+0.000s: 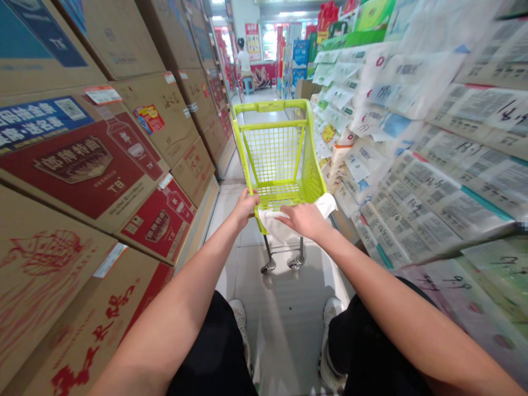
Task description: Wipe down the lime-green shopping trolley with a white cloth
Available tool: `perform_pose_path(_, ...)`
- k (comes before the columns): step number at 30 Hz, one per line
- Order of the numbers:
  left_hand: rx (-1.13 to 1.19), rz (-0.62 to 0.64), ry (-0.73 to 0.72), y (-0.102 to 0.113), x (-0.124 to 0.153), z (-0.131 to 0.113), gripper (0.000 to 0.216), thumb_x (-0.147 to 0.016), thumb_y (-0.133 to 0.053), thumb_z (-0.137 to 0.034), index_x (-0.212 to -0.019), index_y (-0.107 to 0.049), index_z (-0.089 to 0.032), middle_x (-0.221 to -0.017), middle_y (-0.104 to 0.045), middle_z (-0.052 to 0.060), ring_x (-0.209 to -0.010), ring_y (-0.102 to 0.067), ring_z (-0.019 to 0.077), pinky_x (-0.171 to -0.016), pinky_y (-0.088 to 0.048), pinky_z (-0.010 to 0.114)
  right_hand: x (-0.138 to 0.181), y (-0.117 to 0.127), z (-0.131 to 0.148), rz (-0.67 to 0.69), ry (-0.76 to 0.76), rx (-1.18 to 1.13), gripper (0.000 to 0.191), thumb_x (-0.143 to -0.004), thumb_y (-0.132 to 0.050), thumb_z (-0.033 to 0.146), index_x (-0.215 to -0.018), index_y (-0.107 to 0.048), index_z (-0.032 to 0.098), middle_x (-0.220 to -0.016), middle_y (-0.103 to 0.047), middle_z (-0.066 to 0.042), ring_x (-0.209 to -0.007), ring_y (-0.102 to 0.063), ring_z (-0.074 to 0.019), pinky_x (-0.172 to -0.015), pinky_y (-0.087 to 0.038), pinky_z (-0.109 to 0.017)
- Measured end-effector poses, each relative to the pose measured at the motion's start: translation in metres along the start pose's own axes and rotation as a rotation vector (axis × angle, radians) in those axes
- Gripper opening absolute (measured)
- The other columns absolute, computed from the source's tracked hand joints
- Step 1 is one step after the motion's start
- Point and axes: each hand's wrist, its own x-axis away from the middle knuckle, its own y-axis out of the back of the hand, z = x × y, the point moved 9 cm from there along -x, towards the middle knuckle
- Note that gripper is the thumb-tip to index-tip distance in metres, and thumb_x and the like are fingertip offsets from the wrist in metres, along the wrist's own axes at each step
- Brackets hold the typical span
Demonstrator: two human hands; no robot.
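Observation:
A yellow-green shopping cart (284, 128) of plastic mesh stands in front of me, with no goods visible in its basket. My left hand (246, 204) grips its near left corner, fingers curled over the rim. Over the near edge hangs a white cloth (328, 204). My right hand (303, 217) presses this cloth against the edge, thumb and fingers closed on it; part of the cloth is hidden beneath the hand. Below the basket, metal legs end in two near casters (268, 267) on the floor.
Stacked cardboard cartons (78, 159) wall the left side. Packs of paper goods with handwritten prices (433, 181) line the right, close to the cart. Tiled floor (284, 308) lies between my shoes. Farther down the aisle are a person in white (244, 59) and a blue stool (248, 83).

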Motion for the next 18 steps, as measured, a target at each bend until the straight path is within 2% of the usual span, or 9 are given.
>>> perform_pose_path(4,-0.042,-0.04,-0.019,0.017,-0.013,-0.003,0.039,-0.05,-0.06,-0.015,-0.087,-0.056,-0.024,-0.074,-0.063,0.0,-0.066,-0.056,0.0194,-0.06,-0.044,0.03,0.005,0.0,-0.012,0.0,0.003,0.017,0.06,-0.105,-0.032,0.065,-0.115,-0.071,0.021,-0.101,-0.078,-0.013,-0.096,-0.074,-0.0289,-0.077,-0.045,-0.032)
perform_pose_path(7,-0.025,-0.076,-0.088,0.02,-0.015,-0.003,0.034,-0.055,-0.059,-0.017,-0.087,-0.054,-0.024,-0.072,-0.058,-0.002,-0.068,-0.054,0.0188,-0.062,-0.044,0.029,0.006,-0.001,-0.009,-0.004,0.007,0.037,0.061,-0.105,-0.03,0.066,-0.114,-0.071,0.021,-0.1,-0.078,-0.014,-0.096,-0.073,-0.0289,-0.075,-0.044,-0.031)
perform_pose_path(12,0.015,-0.13,-0.172,0.001,-0.001,0.005,0.025,-0.067,-0.057,-0.018,-0.089,-0.048,-0.025,-0.079,-0.056,-0.002,-0.077,-0.058,0.019,-0.074,-0.049,0.031,-0.001,-0.004,0.014,0.016,-0.014,0.059,0.061,-0.105,-0.03,0.066,-0.111,-0.072,0.022,-0.095,-0.078,-0.013,-0.089,-0.074,-0.0282,-0.071,-0.043,-0.031)
perform_pose_path(16,0.021,-0.135,-0.187,-0.016,0.009,0.011,0.024,-0.075,-0.056,-0.018,-0.096,-0.046,-0.026,-0.094,-0.061,0.002,-0.093,-0.062,0.0215,-0.088,-0.051,0.034,-0.006,-0.003,0.033,-0.005,0.03,0.067,0.044,-0.105,-0.041,0.054,-0.114,-0.071,0.024,-0.098,-0.079,-0.01,-0.089,-0.073,-0.027,-0.072,-0.043,-0.031)
perform_pose_path(18,0.012,-0.112,-0.179,-0.02,0.009,0.012,0.027,-0.074,-0.06,-0.019,-0.097,-0.047,-0.026,-0.098,-0.062,0.003,-0.1,-0.062,0.0229,-0.092,-0.051,0.036,-0.006,-0.004,0.033,0.001,0.048,0.066,0.042,-0.105,-0.042,0.053,-0.116,-0.071,0.024,-0.1,-0.079,-0.01,-0.09,-0.073,-0.0269,-0.073,-0.044,-0.032)
